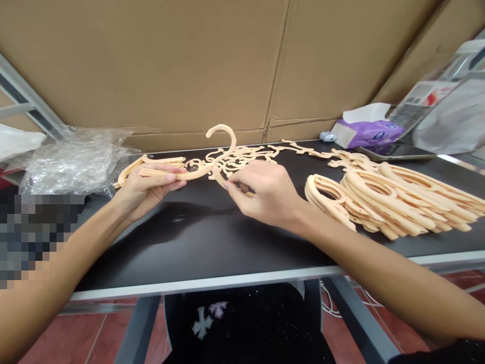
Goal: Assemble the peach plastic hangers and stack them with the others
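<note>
A cream plastic clothes hanger point(226, 146) is held above the black table, its curved hook pointing up. My left hand point(146, 184) grips one arm of it between thumb and fingers. On the other side, my right hand point(265, 192) pinches the second arm close to the middle joint; part of that arm is hidden by the fingers. Behind the hands lies a heap of small cream hook-shaped pieces point(246, 155). To the right sits a pile of cream hanger arms point(394, 202), stacked in overlapping rows. More cream hanger parts point(131, 169) lie behind my left hand.
Crumpled clear plastic bags point(76, 156) are at the left end of the black table point(212, 247). A purple tissue pack point(371, 132) and a dark flat phone-like device point(397, 151) lie at the back right. Cardboard point(170, 65) stands along the rear edge.
</note>
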Motion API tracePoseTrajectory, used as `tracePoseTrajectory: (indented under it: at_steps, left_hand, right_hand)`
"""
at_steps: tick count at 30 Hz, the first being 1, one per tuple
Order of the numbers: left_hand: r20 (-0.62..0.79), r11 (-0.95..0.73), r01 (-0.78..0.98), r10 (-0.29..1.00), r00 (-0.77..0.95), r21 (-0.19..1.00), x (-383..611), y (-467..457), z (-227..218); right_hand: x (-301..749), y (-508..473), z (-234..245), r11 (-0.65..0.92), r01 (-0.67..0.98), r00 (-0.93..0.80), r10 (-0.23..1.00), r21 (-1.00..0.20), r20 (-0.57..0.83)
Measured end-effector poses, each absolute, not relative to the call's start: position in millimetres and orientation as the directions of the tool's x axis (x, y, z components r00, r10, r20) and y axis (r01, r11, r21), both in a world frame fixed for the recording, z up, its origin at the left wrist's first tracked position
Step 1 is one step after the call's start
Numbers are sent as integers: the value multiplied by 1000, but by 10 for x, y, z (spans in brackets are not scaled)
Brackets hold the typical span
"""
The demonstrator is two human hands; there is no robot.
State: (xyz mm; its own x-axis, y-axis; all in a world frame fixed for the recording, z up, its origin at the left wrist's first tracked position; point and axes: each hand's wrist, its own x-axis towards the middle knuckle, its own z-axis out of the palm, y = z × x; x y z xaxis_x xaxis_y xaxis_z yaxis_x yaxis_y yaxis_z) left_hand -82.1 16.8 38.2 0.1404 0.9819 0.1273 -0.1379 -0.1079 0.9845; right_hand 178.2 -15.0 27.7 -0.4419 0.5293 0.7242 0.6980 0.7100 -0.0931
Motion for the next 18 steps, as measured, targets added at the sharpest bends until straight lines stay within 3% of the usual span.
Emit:
tracePoseTrajectory:
  at_steps: [5, 8, 12, 18]
  left_hand:
    - [152, -133, -147, 980, 128, 980, -820, 161, 371]
    - [164, -145, -147, 978, 128, 978, -821, 149, 372]
    - [174, -157, -144, 979, 108, 977, -823, 132, 400]
    - [183, -166, -170, 979, 87, 971, -837, 131, 426]
  right_hand:
    - [1703, -243, 206, 739, 670, -554, 556, -64, 619]
    - [1667, -272, 185, 747, 657, -597, 601, -106, 531]
    - [1645, -289, 208, 687, 687, -557, 707, -237, 436]
    - [1627, -291, 273, 528, 654, -500, 839, -542, 215]
